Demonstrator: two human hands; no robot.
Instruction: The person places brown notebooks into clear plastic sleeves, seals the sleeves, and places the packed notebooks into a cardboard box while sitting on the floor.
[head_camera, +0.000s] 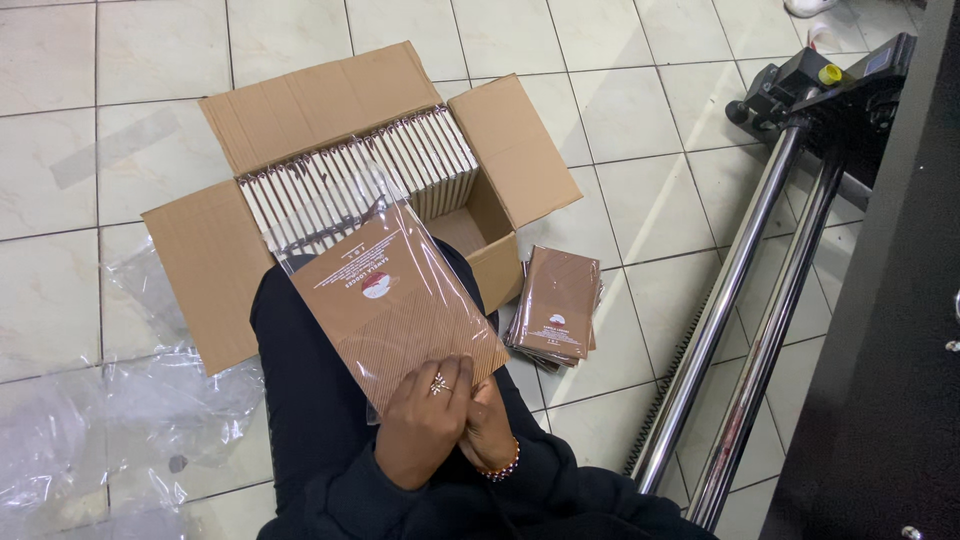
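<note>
Tiled floor; both hands (450, 420) pinching brown sleeved booklet (395, 300), long axis toward carton (215, 260).

A: One view only, from the person's head, tilted steeply down over the lap.

B: How near?

A: Close at the bottom edge. The hands, left hand (422, 425) and right hand (488, 432), sit low and centre, just under the lens. Looking forward, the view runs out over the tiled floor (620, 110).

B: And farther off?

A: The open cardboard box (300, 105) fills the upper middle, straight ahead of the knees. Off to the right, metal rollers (730, 290) slant from the lower edge toward the top right corner, beside a dark panel (880, 350).

B: Any second angle?

A: None, so nothing overlaps.
</note>
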